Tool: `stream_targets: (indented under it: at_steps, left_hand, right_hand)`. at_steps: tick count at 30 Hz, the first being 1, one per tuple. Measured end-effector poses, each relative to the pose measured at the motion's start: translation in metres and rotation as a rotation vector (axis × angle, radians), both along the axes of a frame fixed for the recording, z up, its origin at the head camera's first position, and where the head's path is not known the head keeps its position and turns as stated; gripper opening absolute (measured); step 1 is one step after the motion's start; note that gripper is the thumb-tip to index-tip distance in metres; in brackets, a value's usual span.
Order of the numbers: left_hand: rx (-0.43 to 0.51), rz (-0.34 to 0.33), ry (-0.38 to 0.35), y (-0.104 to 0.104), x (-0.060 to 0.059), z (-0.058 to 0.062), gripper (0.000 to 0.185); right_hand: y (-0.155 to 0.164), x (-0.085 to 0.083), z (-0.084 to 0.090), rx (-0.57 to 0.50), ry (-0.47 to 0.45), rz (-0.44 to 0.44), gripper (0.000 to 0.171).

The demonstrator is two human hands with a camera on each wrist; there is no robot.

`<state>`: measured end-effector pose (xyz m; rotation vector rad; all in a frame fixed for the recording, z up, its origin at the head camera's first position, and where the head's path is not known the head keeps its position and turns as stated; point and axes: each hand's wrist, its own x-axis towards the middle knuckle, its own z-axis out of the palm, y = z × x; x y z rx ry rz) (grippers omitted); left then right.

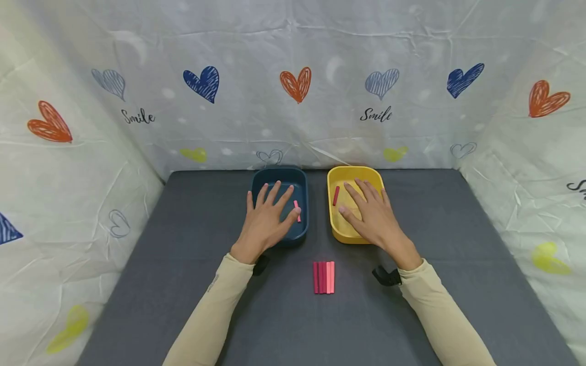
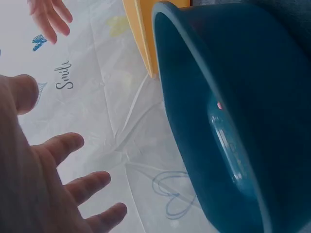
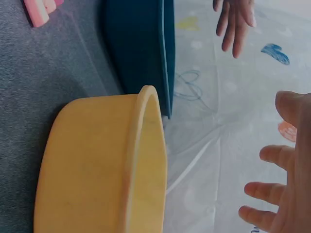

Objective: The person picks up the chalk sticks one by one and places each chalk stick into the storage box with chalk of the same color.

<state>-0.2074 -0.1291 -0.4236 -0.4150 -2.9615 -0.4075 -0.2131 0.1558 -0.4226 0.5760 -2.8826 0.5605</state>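
Only your head view shows the sticks [image 1: 323, 277] near you. Your left hand [image 1: 267, 218] over the blue tray [image 1: 302, 179] and your right hand [image 1: 373, 216] over the yellow tray [image 1: 336, 175] are spread flat, holding nothing.

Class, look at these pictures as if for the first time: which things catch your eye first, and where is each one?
Two open hands are spread over two trays at the back of the grey table: the left hand above the blue tray, the right hand above the yellow tray. Each tray holds one stick, pink in the blue, red in the yellow. A row of pink and red sticks lies nearer, between the forearms.
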Motion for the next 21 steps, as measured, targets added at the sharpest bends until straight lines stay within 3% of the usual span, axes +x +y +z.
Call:
stream_targets:
  at_steps: [9,14,21]
  left_hand:
    - [-0.008,-0.027,0.045,-0.013,0.008,-0.005,0.066]
    - [-0.005,-0.034,0.093,-0.02,0.013,-0.012,0.062]
    - [-0.015,-0.028,0.104,-0.027,0.017,-0.024,0.057]
  right_hand:
    - [0.004,0.01,-0.01,-0.127,0.2,0.029,0.056]
    - [0.005,0.017,-0.016,-0.167,0.251,0.036,0.05]
    - [0.009,0.024,-0.026,-0.152,0.274,0.04,0.046]
